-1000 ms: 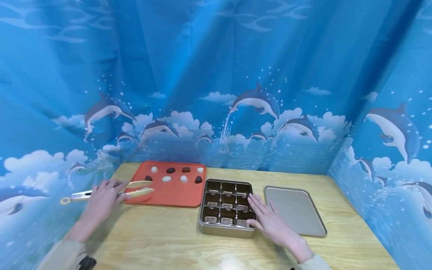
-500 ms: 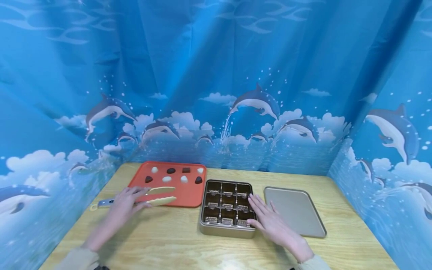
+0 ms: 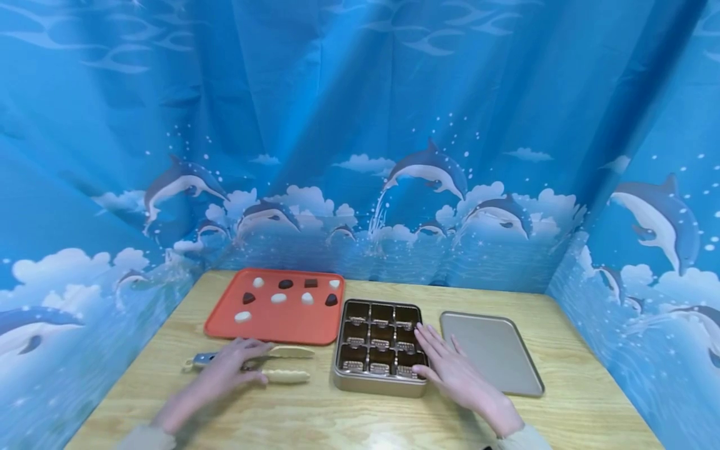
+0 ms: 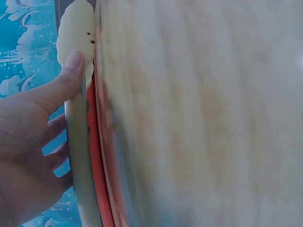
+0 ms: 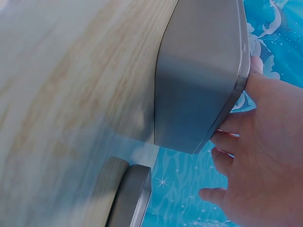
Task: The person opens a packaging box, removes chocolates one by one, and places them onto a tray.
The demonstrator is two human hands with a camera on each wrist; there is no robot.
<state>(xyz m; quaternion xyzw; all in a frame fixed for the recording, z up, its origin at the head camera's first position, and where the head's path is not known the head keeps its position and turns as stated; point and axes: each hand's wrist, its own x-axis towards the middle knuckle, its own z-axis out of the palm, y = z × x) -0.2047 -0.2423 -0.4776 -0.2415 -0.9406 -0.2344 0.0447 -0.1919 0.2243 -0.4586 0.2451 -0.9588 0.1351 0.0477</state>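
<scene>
My left hand (image 3: 229, 369) grips a pair of tongs (image 3: 288, 376) with cream scalloped tips, held in front of the red tray (image 3: 281, 331). The tongs' tips stand apart with nothing between them. In the left wrist view the thumb presses along one tong arm (image 4: 78, 132). My right hand (image 3: 450, 365) lies with straight fingers against the right rim of a bronze tin (image 3: 379, 384), whose brown insert has several compartments. In the right wrist view the fingertips touch the tin's upper edge (image 5: 242, 71). White and dark brown chocolates lie on the tray, among them a white oval one (image 3: 243, 317).
A flat bronze lid (image 3: 495, 350) lies on the wooden table (image 3: 281, 425) to the right of the tin. Behind and at the sides hangs a blue curtain (image 3: 315, 137) with dolphins. The tray's right edge is close to the tin.
My left hand has carried the tongs right and toward me, off the tray to its front edge. The white oval chocolate at the tray's left now shows. My right hand has stayed in place.
</scene>
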